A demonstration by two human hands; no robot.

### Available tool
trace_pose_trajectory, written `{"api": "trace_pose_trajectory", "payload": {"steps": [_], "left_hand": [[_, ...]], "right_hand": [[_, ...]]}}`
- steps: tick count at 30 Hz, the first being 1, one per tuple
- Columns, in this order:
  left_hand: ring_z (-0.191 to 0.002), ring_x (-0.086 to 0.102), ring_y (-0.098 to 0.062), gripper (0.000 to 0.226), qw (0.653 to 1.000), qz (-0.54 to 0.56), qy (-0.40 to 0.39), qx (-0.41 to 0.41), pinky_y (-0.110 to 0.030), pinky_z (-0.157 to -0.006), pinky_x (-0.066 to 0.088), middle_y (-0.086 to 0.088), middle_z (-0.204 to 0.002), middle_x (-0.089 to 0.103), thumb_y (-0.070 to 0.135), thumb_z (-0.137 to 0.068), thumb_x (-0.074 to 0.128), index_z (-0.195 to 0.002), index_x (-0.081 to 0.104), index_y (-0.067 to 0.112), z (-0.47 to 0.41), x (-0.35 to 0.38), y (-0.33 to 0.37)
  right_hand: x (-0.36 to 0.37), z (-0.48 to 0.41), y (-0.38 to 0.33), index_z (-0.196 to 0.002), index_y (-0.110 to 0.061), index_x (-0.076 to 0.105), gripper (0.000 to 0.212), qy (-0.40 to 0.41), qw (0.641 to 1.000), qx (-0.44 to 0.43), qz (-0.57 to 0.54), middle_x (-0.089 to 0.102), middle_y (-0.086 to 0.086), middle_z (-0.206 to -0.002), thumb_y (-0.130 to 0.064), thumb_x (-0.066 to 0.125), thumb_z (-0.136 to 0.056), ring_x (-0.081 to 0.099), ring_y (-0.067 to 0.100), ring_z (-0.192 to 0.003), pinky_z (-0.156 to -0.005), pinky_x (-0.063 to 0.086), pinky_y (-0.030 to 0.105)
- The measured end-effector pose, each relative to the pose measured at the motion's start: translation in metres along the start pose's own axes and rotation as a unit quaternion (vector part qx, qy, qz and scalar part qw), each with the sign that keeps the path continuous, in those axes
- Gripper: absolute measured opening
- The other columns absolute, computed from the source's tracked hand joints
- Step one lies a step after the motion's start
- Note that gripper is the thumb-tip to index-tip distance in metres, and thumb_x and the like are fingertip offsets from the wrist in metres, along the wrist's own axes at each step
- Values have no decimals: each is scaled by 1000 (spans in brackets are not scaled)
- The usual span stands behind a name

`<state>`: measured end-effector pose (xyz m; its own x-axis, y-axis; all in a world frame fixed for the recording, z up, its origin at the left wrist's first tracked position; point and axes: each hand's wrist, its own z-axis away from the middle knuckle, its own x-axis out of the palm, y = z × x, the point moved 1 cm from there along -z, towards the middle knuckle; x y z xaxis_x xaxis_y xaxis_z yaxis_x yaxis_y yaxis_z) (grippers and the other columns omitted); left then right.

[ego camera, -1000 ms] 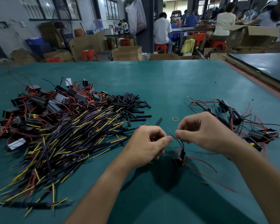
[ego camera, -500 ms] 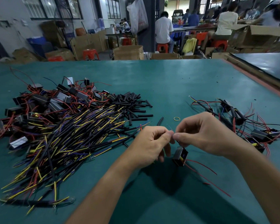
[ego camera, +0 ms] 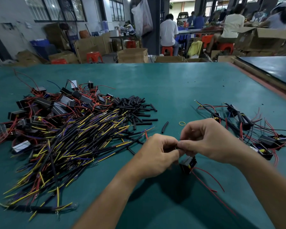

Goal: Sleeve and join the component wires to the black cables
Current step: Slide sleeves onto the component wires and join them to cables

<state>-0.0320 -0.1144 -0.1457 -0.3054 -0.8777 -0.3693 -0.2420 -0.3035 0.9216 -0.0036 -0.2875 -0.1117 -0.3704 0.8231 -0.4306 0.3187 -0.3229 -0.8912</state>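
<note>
Now my left hand and my right hand meet fingertip to fingertip, both pinching a thin dark wire, to the right of the big heap of black cables with yellow and blue ends. Just under my hands is the small black box-shaped component, and its red wires trail further right, away from the heap.

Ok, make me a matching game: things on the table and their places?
Things: 1 small yellow rubber band; 2 pile of short black tubes; 3 small black box with red wires.
Places: A just under the left hand and right hand; B alone, just beyond the hands; C beside the heap of black cables with yellow ends.
Pairs: 1-B, 2-C, 3-A.
</note>
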Motion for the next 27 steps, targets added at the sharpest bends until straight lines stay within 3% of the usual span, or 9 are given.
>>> {"api": "trace_pose_trajectory", "payload": {"steps": [2, 7, 9, 11, 19, 27], "left_hand": [[-47, 50, -12, 17, 1000, -5, 5, -11, -25, -49, 43, 6, -57, 59, 11, -93, 58, -80, 69, 12, -1, -1, -1], [-45, 52, -14, 18, 1000, -17, 18, 3, -24, -48, 42, -1, -60, 63, 20, -89, 55, -78, 68, 14, -1, -1, -1], [-44, 51, -13, 18, 999, -16, 46, 18, -25, -47, 42, -9, -65, 65, 23, -87, 56, -81, 70, 14, -2, -1, -2], [-41, 50, -13, 14, 996, -14, 80, 34, -21, -44, 41, -6, -69, 69, 24, -87, 60, -84, 72, 17, -3, -2, -4], [-43, 51, -11, 12, 996, 1, 68, 49, -20, -46, 42, 2, -76, 74, 15, -93, 63, -87, 73, 17, -3, -3, -6], [-41, 53, -10, 8, 988, -20, 126, 91, -17, -46, 42, 1, -71, 71, 23, -89, 66, -84, 72, 19, -3, 0, -2]], "right_hand": [[-1, 0, 1, -68, -10, 68, 16, 6, 1000, -3, 28, 68, 12, -58, -8, 79, -80, 59, 20, -51, -55, 48, 39], [-3, 0, 2, -67, -17, 71, 16, 20, 996, -3, 85, 66, 5, -55, -20, 78, -81, 55, 13, -50, -53, 43, 33], [-3, 1, 2, -68, -19, 72, 16, 25, 995, -3, 97, 65, 4, -55, -21, 76, -84, 52, 11, -49, -53, 42, 33], [-3, 1, 1, -69, -21, 73, 16, 24, 995, -3, 99, 66, 3, -55, -20, 73, -85, 54, 11, -50, -53, 44, 33], [-2, 2, -3, -68, -15, 72, 20, 11, 998, 16, 61, 66, 5, -55, -15, 70, -88, 56, 13, -50, -54, 45, 33], [-4, 2, -7, -65, -5, 71, 25, 18, 999, 50, 8, 62, 7, -53, -6, 65, -90, 54, 15, -46, -50, 44, 28]]}}
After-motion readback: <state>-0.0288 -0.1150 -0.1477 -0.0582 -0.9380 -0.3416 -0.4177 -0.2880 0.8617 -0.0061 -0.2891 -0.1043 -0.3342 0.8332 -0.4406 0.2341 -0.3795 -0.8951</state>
